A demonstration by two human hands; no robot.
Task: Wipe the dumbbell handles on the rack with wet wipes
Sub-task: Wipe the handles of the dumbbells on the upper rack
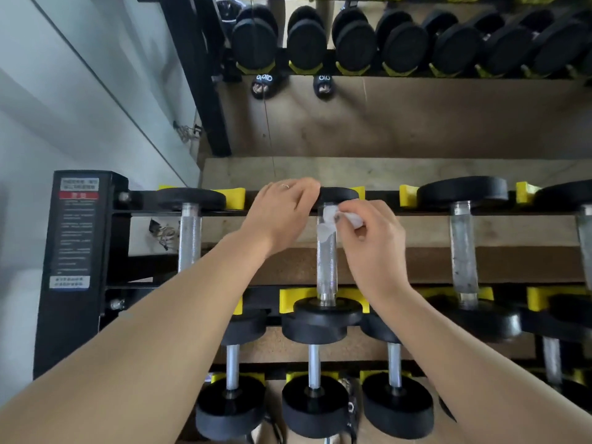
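Dumbbell handle (326, 261): knurled steel, on top tier of rack (73, 251), long axis running away from person, near end to far end. Wet wipe (331, 219): white, crumpled, against far end of handle. Right hand (371, 241): fingers pinching wipe, nearer hand to handle. Left hand (282, 213): fingers curled over far head (339, 194), steadying. Likely stroke: along axis, toward near head (326, 310). Neighbouring handles well apart either side.
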